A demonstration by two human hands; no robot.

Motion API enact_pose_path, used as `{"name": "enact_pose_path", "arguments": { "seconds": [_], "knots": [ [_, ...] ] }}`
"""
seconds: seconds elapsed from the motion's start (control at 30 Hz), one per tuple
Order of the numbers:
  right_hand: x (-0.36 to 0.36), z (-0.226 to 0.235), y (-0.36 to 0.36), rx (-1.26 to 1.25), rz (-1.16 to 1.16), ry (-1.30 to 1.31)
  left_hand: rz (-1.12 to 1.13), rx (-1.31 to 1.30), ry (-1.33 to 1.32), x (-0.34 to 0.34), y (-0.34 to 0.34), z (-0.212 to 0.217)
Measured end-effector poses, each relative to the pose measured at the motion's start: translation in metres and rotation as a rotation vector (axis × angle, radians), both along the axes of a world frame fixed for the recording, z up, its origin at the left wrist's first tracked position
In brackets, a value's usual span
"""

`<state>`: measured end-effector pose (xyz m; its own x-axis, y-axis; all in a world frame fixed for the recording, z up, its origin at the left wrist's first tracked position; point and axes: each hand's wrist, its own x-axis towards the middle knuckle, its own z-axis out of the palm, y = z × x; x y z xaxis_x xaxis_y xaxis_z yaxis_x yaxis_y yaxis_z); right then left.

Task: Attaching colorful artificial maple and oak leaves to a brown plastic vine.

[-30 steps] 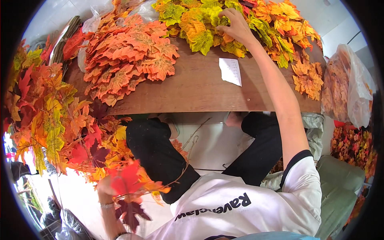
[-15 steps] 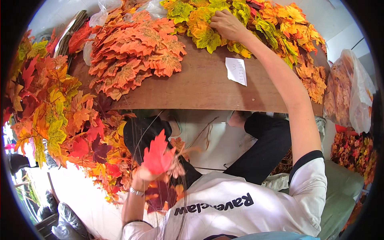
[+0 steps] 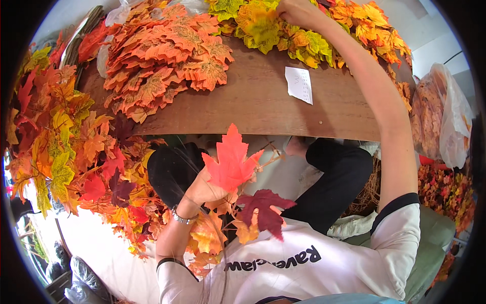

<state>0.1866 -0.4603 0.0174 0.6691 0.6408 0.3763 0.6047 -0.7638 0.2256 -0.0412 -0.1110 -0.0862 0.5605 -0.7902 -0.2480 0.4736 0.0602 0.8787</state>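
Note:
Above my lap, my left hand (image 3: 206,186) is closed around an artificial maple leaf branch. A bright red leaf (image 3: 232,161) covers part of the fingers, with a dark maroon leaf (image 3: 264,207) and an orange leaf (image 3: 208,233) hanging lower on the branch. At the far side of the table, my right hand (image 3: 299,13) pinches a yellow-green maple leaf (image 3: 260,29), which is blurred by motion. It is over a pile of yellow-green leaves (image 3: 309,46); the fingertips are partly hidden.
Stacked orange leaves (image 3: 162,61) lie on the brown table (image 3: 243,114), near a white paper slip (image 3: 298,85). Yellow-orange leaves (image 3: 372,25) sit at the far right. Mixed leaf branches (image 3: 76,147) crowd the left side; a clear bag of leaves (image 3: 438,114) stands right.
My left hand has risen and moved right with the leaf branch. My right hand has shifted slightly farther away, now with a yellow-green leaf lifting from the pile.

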Motion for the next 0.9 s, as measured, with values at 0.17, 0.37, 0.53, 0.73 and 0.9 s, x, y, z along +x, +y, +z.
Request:
{"name": "enact_pose_path", "arguments": {
  "seconds": [0.17,0.37,0.53,0.73,0.9],
  "knots": [
    [-0.006,0.062,-0.014,0.278,-0.36,0.299,-0.08,0.002,-0.099,0.014,-0.015,0.038],
    [-0.048,0.113,-0.036,0.581,-0.749,0.362,0.035,-0.163,0.095,0.024,-0.032,0.032],
    [-0.037,0.065,-0.044,1.356,-0.411,0.459,0.211,-0.136,-0.005,0.012,-0.014,0.025],
    [-0.118,-0.007,-0.087,2.065,0.02,0.772,0.16,-0.066,-0.137,0.015,-0.027,0.03],
    [-0.229,-0.074,0.122,2.34,0.08,1.156,0.304,-0.053,0.037,0.011,-0.019,0.007]
  ]
}}
